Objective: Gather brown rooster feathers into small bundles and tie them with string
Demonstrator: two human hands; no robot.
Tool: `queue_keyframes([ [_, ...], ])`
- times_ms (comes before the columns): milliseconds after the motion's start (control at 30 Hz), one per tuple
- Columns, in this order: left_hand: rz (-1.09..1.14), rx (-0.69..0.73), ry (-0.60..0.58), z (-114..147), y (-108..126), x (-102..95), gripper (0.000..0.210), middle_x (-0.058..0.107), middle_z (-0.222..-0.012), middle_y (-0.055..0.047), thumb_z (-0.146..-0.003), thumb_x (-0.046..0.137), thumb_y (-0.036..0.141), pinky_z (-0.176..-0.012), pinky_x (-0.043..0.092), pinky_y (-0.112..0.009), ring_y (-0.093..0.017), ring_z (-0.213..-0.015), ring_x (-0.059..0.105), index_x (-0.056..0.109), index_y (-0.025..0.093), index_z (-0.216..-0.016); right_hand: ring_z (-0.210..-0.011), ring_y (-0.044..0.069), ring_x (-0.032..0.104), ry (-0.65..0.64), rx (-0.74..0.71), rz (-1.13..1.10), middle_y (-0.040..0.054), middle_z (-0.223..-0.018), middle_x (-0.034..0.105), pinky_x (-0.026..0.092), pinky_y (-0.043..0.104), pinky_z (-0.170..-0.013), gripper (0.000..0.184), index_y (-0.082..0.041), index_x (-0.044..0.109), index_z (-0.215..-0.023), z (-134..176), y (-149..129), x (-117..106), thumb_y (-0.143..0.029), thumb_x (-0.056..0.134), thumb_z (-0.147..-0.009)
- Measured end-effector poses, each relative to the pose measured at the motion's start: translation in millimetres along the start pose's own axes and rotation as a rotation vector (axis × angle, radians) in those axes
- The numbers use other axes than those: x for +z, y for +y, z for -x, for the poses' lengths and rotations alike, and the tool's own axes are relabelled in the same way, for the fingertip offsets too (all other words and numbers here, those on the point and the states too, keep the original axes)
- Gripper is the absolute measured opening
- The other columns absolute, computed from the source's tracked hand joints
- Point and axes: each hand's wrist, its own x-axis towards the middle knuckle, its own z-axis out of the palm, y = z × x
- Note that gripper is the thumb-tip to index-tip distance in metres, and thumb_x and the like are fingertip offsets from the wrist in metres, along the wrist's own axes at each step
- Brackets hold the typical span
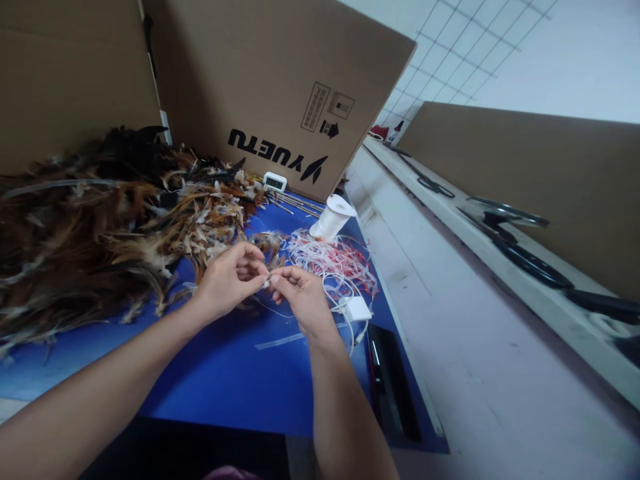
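Observation:
Over the blue mat, my left hand pinches with thumb and forefinger, its other fingers curled. My right hand meets it tip to tip, also in a pinch. Between the fingertips is a small whitish-brown feather, mostly hidden by the fingers. Just beyond the fingers lie more brownish feathers; whether they join the held piece I cannot tell. A large heap of brown, black and cream feathers spreads to the left of my left hand.
Right of my hands are tangled white and red strands, a white spool and a white charger with its cable. A black glossy object lies near the mat's right edge. Cardboard stands behind; scissors rest on the right ledge.

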Motion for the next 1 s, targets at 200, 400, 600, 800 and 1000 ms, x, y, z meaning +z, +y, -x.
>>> queue_keyframes([
  [200, -0.04, 0.036, -0.011, 0.7, 0.6, -0.6, 0.036, 0.069, -0.076, -0.001, -0.073, 0.07, 0.021, -0.064, 0.057, -0.024, -0.014, -0.065, 0.069, 0.049, 0.019, -0.103, -0.052, 0.009, 0.049, -0.005, -0.129, 0.217, -0.0025, -0.066, 0.063, 0.041, 0.023, -0.052, 0.009, -0.02, 0.07, -0.077, -0.4, 0.6, -2.2, -0.025, 0.064, -0.073],
  [400, -0.046, 0.084, -0.04, -0.7, 0.9, -1.8, 0.038, 0.068, -0.077, 0.0, -0.075, 0.067, 0.019, -0.064, 0.055, -0.024, -0.012, -0.064, 0.067, 0.044, 0.02, -0.106, -0.074, 0.014, 0.054, -0.017, -0.36, 0.389, 0.0012, -0.085, 0.06, 0.042, 0.024, -0.063, 0.009, -0.022, 0.068, -0.072, -0.1, -0.1, -6.3, -0.022, 0.061, -0.077],
  [600, -0.035, 0.106, -0.05, 0.2, 2.3, -2.2, 0.042, 0.067, -0.077, 0.002, -0.076, 0.065, 0.017, -0.065, 0.054, -0.023, -0.011, -0.066, 0.066, 0.04, 0.021, -0.11, -0.058, 0.011, 0.048, -0.105, -0.164, 0.27, -0.0041, -0.064, 0.055, 0.038, 0.024, -0.058, 0.01, -0.021, 0.064, -0.074, 0.5, -0.6, -6.8, -0.027, 0.059, -0.079],
  [800, 0.017, 0.118, -0.032, 1.1, 8.5, -0.7, 0.044, 0.066, -0.077, 0.002, -0.075, 0.066, 0.016, -0.066, 0.054, -0.024, -0.011, -0.067, 0.067, 0.04, 0.022, -0.109, -0.054, 0.009, 0.046, -0.11, -0.108, 0.104, -0.0047, -0.06, 0.056, 0.037, 0.022, -0.054, 0.013, -0.02, 0.067, -0.077, 1.3, -3.9, -5.0, -0.031, 0.06, -0.078],
  [1000, 0.108, 0.052, 0.018, 2.3, 10.9, 2.2, 0.045, 0.067, -0.074, 0.002, -0.071, 0.07, 0.016, -0.062, 0.053, -0.023, -0.011, -0.063, 0.066, 0.041, 0.022, -0.106, -0.052, 0.008, 0.048, -0.112, -0.036, 0.005, -0.005, -0.061, 0.059, 0.037, 0.021, -0.053, 0.01, -0.02, 0.068, -0.074, 3.9, -6.9, -4.3, -0.028, 0.07, -0.07],
])
